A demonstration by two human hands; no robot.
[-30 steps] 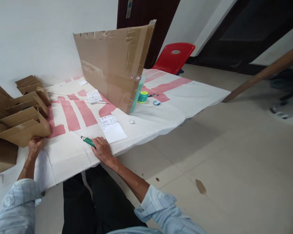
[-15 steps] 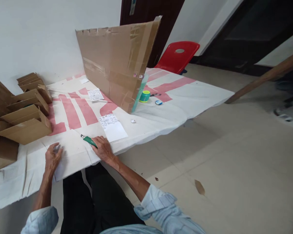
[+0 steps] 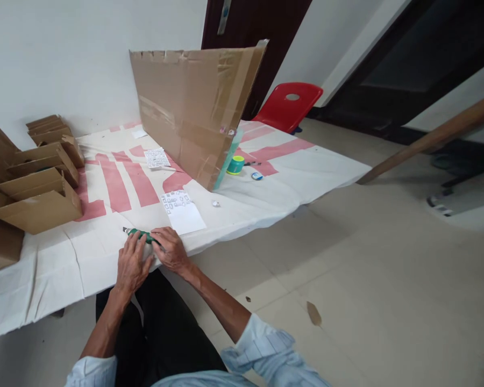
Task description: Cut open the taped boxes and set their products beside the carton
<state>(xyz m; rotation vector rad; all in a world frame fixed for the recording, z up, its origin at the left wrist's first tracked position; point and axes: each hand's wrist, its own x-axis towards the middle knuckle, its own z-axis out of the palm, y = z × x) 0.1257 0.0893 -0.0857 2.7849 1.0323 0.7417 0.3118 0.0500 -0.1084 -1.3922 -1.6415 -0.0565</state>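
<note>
**Left grip (image 3: 132, 263) and right grip (image 3: 171, 251) share one green utility knife (image 3: 148, 237)**

The right grip is closed on the knife's rear end, with its fingers curled over the handle. The left grip has its fingers laid across the front half of the handle and its thumb spread toward the right grip; whether it clamps the knife or only rests there, I cannot tell. The metal tip shows just beyond the left grip's fingertips, angled left. The two grips sit side by side near the close edge of the surface (image 3: 99, 250), which wears a white cloth with broad red bands.

Just beyond the right grip lies a sheet of paper (image 3: 190, 217) with small drawings along its far end, and a small crumpled scrap (image 3: 215, 203) is to the sheet's right. Farther beyond the grips, a densely patterned card (image 3: 156, 158) lies at the foot of a large taped cardboard panel (image 3: 181, 102), which stands upright. Past the panel, far to the right of the right grip, are a teal-and-yellow tub (image 3: 235, 166) and a blue-and-white disc (image 3: 257, 176). A red chair (image 3: 292, 101) stands behind these. Well to the left of the left grip, open cardboard boxes (image 3: 44, 209) sit in a row.
</note>
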